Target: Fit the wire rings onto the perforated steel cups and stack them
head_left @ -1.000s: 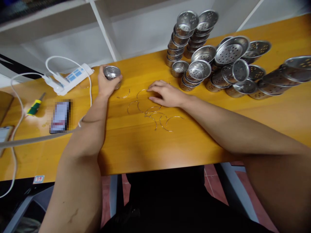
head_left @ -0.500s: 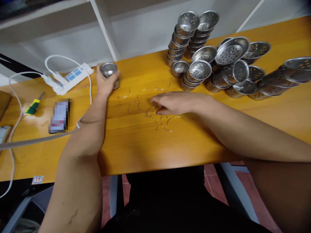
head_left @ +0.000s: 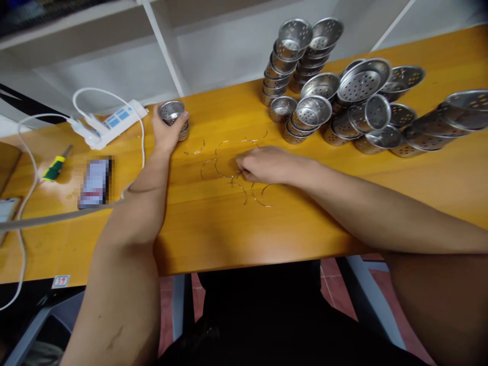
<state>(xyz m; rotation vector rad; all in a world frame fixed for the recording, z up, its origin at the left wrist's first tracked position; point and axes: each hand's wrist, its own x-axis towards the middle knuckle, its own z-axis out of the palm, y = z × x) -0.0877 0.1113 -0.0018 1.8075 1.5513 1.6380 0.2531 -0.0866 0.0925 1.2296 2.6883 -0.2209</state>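
Observation:
My left hand (head_left: 163,133) is wrapped round a small perforated metal cup (head_left: 173,109), which stands upright on the table near the wall, apparently stacked in another. Amid the scattered thin curved wires (head_left: 262,204), my right hand (head_left: 260,165) rests low over the wood with its fingers pinched together. A curved wire (head_left: 234,177) shows at those fingertips; part of it is hidden by the hand. More wire arcs lie to the left of and in front of my right hand.
Perforated metal cups (head_left: 312,111) stand in several stacks at the back right, some tilted. On the left are a white power strip (head_left: 121,122) with cables, a phone (head_left: 95,183) and a green-yellow handled screwdriver (head_left: 55,168). The wooden table's (head_left: 213,244) front edge is close to me.
My right hand's fingers have closed from a looser spread into a pinch among the wires. My left hand keeps its hold on the cup.

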